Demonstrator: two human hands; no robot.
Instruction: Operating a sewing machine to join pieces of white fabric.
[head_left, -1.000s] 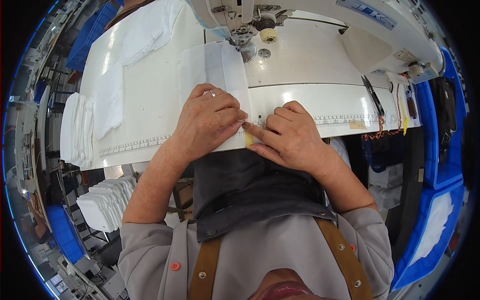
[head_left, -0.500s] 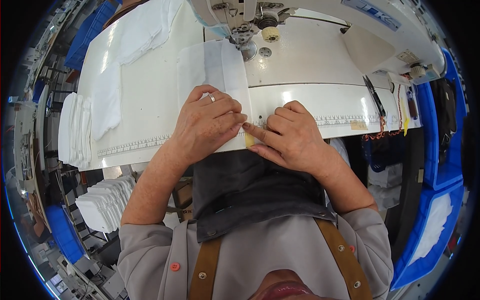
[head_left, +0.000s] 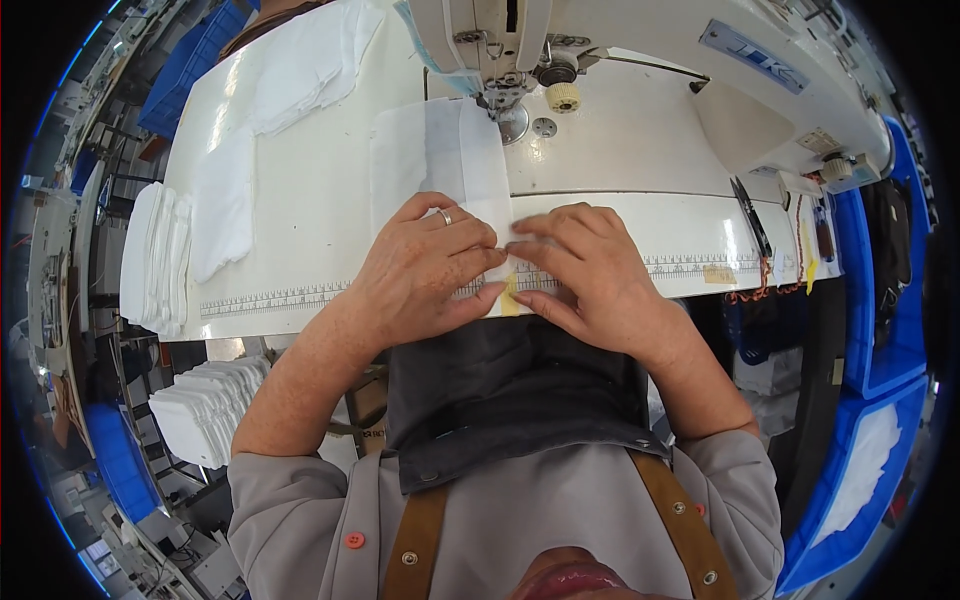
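Observation:
A white fabric piece (head_left: 415,150) lies flat on the sewing table, its far right corner close to the needle area of the sewing machine (head_left: 508,100). At the near right edge of this fabric is my left hand (head_left: 430,265), wearing a ring, its bent fingers gripping the edge and its thumb lower down. Facing it from the right, my right hand (head_left: 595,275) has its fingers stretched towards the same edge and slightly blurred, with the thumb apart. Between the two thumbs, a yellow strip (head_left: 512,294) marks the table edge. The fabric under my left hand is hidden.
Loose white fabric (head_left: 225,205) and a folded white stack (head_left: 155,260) lie to the left; another white stack (head_left: 205,410) sits below table height. Black thread snips (head_left: 752,215) rest at the right. Blue bins (head_left: 870,460) stand beyond the table's right end.
My right fingers have lifted from their pinch beside the left fingertips and spread apart. My left thumb has come into view, away from its fingertips. The whole view has shifted slightly.

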